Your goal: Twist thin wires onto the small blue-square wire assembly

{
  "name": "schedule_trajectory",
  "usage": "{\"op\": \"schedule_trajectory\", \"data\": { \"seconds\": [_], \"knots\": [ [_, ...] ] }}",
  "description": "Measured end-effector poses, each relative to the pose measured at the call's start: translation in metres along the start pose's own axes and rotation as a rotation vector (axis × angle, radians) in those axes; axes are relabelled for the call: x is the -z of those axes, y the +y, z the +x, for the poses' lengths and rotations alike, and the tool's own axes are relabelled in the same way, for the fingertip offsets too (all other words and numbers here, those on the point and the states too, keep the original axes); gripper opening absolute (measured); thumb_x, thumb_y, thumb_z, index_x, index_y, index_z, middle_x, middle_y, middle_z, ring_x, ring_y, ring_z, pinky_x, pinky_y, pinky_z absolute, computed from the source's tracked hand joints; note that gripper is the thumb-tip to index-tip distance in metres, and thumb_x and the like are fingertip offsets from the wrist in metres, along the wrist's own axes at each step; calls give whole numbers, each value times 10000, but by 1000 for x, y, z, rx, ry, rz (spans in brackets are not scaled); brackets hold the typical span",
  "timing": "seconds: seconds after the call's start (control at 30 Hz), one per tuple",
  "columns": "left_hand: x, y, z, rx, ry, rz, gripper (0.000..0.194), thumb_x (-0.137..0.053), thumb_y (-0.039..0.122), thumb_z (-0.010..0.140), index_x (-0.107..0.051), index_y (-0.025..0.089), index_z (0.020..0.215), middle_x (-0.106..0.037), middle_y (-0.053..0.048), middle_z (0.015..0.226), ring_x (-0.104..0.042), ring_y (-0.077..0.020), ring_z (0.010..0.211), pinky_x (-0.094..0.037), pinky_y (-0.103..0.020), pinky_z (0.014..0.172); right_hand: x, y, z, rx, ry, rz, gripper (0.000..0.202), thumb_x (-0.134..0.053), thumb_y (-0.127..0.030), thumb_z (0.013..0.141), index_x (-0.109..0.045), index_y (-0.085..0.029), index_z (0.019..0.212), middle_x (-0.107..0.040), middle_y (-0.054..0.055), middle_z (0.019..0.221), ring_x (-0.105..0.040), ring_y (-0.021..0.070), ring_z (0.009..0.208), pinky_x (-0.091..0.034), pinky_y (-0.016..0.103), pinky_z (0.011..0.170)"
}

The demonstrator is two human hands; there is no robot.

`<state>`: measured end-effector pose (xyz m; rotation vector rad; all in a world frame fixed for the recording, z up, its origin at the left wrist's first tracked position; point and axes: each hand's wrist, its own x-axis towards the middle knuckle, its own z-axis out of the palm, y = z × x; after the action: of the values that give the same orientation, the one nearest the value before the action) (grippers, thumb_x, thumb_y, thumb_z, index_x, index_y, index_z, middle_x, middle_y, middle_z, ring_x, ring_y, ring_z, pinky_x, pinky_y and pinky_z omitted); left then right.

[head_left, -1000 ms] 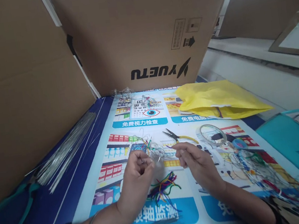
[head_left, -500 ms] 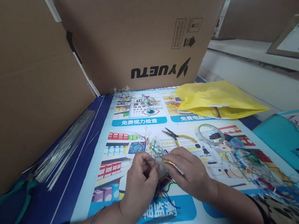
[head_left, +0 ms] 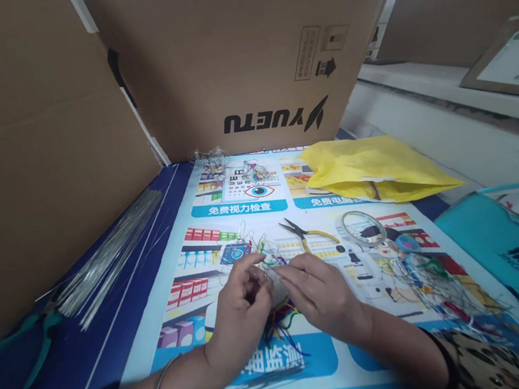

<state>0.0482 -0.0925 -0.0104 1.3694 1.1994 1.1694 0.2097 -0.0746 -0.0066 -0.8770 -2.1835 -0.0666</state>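
My left hand [head_left: 244, 306] and my right hand [head_left: 319, 292] almost meet over the printed sheet [head_left: 140, 359]. The fingers of both are pinched together; what lies between the fingertips is too small to make out. Just beyond them is a tangle of thin wire and coloured threads [head_left: 267, 248]. Dark, multicoloured threads [head_left: 280, 320] show below and between the hands. Yellow-handled pliers [head_left: 310, 232] lie open beyond my right hand. Short dark strips [head_left: 269, 380] rest near the front edge.
Cardboard walls [head_left: 220, 52] stand behind and left. Straight wires [head_left: 114, 260] and teal-handled pliers [head_left: 42, 334] lie left. On the right are a yellow bag [head_left: 376, 168], a round clear dish [head_left: 363, 228], tangled wire pieces [head_left: 441, 285] and a teal bag [head_left: 513, 249].
My left index finger has lifted and stretched toward the wire tangle. My right fingertips have shifted slightly left and up, and the yellow piece at them no longer shows. The whole view has shifted slightly.
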Motion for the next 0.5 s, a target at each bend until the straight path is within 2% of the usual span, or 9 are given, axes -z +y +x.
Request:
{"op": "schedule_trajectory", "data": {
  "seconds": [0.17,0.3,0.5],
  "knots": [
    [0,1,1,21,6,-58,210,-527,189,799,-475,233,998,-519,25,760,-494,-96,638,-415,-207,585,2,-1,-1,12,33,31,223,-512,-100,832,-582,-132,1041,-604,92,825,-556,183,755,-512,305,633],
    [0,4,1,63,17,-101,179,-537,212,803,-450,227,959,-510,30,752,-482,-89,623,-417,-203,578,3,1,-5,-47,84,45,337,-583,-134,793,-521,-118,1124,-582,132,945,-552,228,888,-523,361,735],
    [1,4,1,72,14,-140,168,-553,218,796,-430,221,910,-512,36,736,-487,-78,605,-420,-187,554,-1,6,-9,-120,33,21,435,-627,-231,772,-477,-115,1163,-545,151,1020,-525,258,967,-520,411,795]
  ]
}}
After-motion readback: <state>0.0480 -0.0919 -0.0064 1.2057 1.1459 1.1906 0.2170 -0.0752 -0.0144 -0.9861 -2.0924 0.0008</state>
